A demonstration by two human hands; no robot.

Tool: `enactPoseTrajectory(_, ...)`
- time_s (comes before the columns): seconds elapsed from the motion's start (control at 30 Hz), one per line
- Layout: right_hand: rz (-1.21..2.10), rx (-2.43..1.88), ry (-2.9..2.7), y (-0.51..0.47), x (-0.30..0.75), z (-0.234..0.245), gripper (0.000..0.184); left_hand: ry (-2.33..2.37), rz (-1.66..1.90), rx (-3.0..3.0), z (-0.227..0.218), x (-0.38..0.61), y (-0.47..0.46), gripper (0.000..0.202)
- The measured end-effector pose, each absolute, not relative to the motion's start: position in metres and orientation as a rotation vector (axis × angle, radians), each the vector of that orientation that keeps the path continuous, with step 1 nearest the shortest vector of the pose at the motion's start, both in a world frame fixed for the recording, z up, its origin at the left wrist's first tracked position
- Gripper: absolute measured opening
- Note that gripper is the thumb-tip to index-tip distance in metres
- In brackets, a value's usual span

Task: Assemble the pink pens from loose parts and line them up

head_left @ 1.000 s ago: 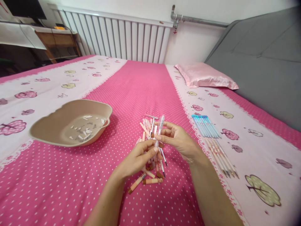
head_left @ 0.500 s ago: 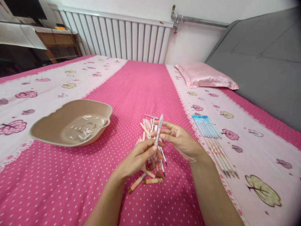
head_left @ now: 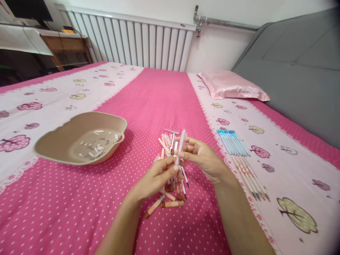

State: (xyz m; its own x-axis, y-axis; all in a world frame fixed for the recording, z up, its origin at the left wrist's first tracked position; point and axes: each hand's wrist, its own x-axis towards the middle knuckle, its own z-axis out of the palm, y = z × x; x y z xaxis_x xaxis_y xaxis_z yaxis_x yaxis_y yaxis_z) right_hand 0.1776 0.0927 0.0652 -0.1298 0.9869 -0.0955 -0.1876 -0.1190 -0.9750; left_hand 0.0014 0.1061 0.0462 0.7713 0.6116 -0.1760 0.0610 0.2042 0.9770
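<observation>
A slim pale pink pen (head_left: 182,141) stands nearly upright between my two hands, leaning slightly right. My left hand (head_left: 158,176) pinches its lower end between thumb and fingers. Higher up, the thumb and fingers of my right hand (head_left: 203,156) close round its middle. Beneath both hands lies a loose pile of pen parts (head_left: 165,141) in pink, white and peach, partly hidden by my fingers. Two thin refills (head_left: 185,177) with dark tips stick out of the pile. Peach barrel pieces with brown ends (head_left: 172,204) lie at its near side.
To the left sits a beige basin (head_left: 61,148) with small white bits inside. A row of blue pens (head_left: 233,142) and a row of pale pens (head_left: 249,177) lie at right on the bedspread (head_left: 164,92). Farther back are a pink pillow (head_left: 233,85) and a radiator (head_left: 132,39).
My right-hand fingers have closed more fully round the pen's middle, and the pen has shifted slightly right. My left hand keeps its grip low on it; everything else looks the same.
</observation>
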Motion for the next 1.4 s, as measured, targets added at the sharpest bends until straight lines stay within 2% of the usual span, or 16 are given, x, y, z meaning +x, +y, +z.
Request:
enactPoseTrajectory(0.3,1.447,-1.103,-1.126,0.0930,0.1736,0.0692,0.044,0.616,0.423,1.328,0.0429,0.0016,0.1069,0.032)
enactPoseTrajectory(0.67,1.581,-0.955,-1.113,0.0919,0.1781,0.0711,0.041,0.577,0.498,1.415,0.0433,0.0014,0.1097,0.029)
enactPoseTrajectory(0.97,1.519,-1.009,-1.126,0.0925,0.1780,0.0673,0.049,0.626,0.412,1.294,0.0445,0.0011,0.1065,0.032)
enactPoseTrajectory(1.4,1.413,-1.140,-1.122,0.0938,0.1728,0.0667,0.049,0.658,0.431,1.326,0.0460,0.0039,0.1054,0.037)
